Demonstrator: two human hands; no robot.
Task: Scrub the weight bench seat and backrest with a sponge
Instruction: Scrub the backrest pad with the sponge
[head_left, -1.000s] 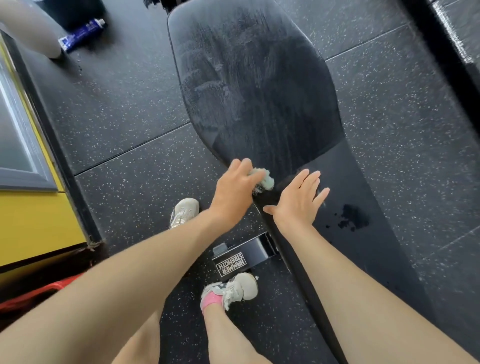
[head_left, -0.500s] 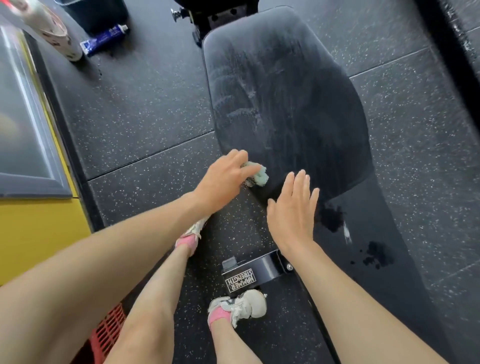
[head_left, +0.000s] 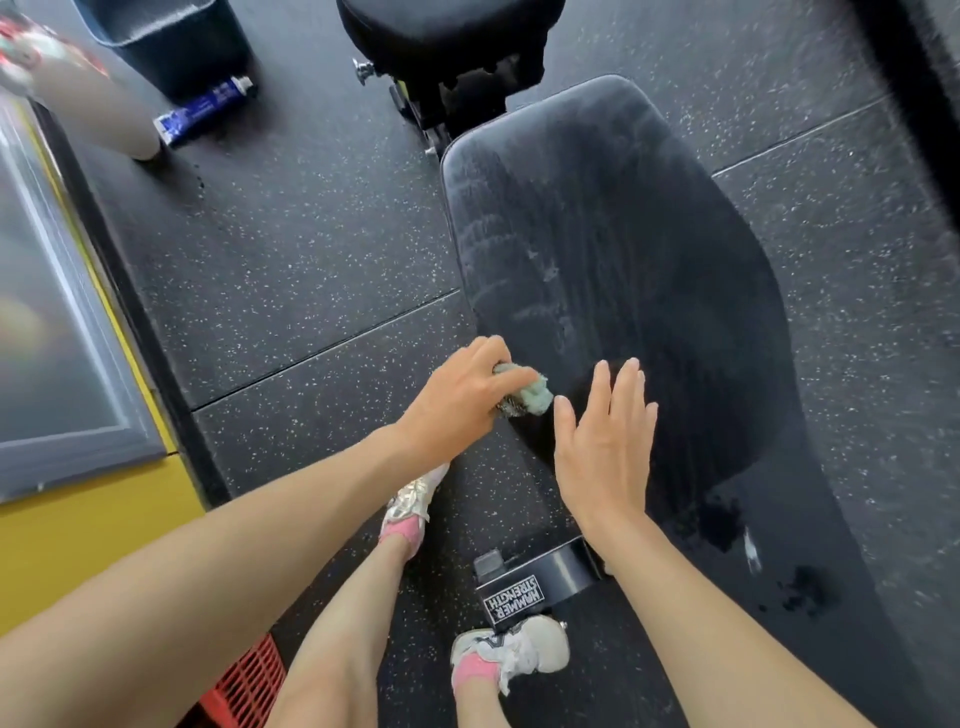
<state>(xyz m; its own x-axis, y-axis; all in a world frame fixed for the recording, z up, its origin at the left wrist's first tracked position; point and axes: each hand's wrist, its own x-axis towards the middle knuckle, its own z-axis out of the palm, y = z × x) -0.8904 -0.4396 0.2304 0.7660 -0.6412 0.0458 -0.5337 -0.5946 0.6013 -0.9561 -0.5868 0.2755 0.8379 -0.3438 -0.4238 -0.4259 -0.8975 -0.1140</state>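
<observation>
A black padded backrest (head_left: 613, 270) fills the middle of the head view, streaked with pale soapy marks. Beyond it lies the black seat pad (head_left: 441, 26). My left hand (head_left: 457, 400) grips a pale green sponge (head_left: 530, 397) at the backrest's near left edge. My right hand (head_left: 605, 447) lies flat with straight fingers on the backrest's lower left part, right beside the sponge. Dark wet spots mark the narrow near end of the pad (head_left: 800, 592).
The bench frame foot (head_left: 535, 587) with a white label juts out between my two shoes (head_left: 511, 652). A blue tube (head_left: 202, 111), a black bin (head_left: 171, 41) and a pale bottle (head_left: 78, 88) sit on the speckled floor far left. A red crate (head_left: 244, 686) is near my left leg.
The view has shifted so the seat pad now shows at the top. My left hand stays with the sponge at the backrest's left edge; my right hand stays flat beside it.
</observation>
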